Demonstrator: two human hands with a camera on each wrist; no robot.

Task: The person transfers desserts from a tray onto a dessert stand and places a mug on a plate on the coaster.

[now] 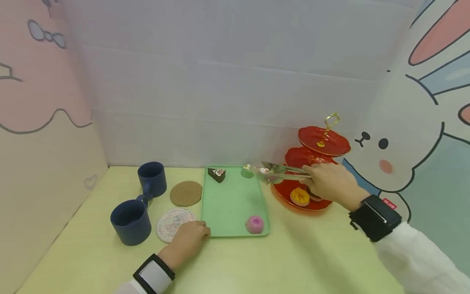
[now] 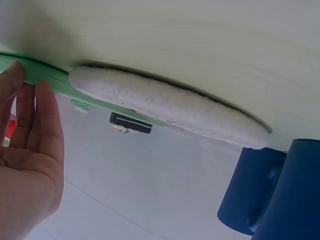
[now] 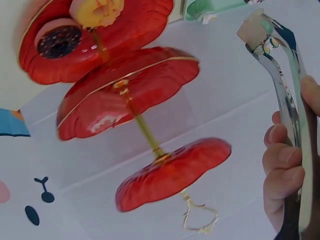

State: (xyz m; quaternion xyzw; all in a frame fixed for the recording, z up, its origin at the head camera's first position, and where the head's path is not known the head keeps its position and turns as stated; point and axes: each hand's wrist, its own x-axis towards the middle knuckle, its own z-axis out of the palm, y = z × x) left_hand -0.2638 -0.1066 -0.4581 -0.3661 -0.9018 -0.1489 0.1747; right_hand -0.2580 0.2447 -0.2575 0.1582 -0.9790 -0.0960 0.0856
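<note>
My right hand (image 1: 330, 183) grips metal tongs (image 3: 286, 97) by their arms. Between the tong tips sits a small pale cake piece (image 3: 252, 33), held over the far right corner of the green tray (image 1: 229, 200). At the tray's near left corner, my left hand (image 1: 189, 241) pinches the rim, thumb and fingertips on it in the left wrist view. On the tray lie a chocolate cake slice (image 1: 216, 174) at the far left, a small green cake (image 1: 247, 173) at the far right and a pink-purple doughnut (image 1: 255, 224) at the near right.
A red three-tier stand (image 1: 323, 141) rises beside my right hand, with a yellow-topped doughnut (image 1: 299, 197) and a chocolate doughnut (image 3: 59, 40) on its bottom plate. Left of the tray lie a brown coaster (image 1: 186, 193) and a white coaster (image 1: 172, 222), near two blue mugs (image 1: 131, 228).
</note>
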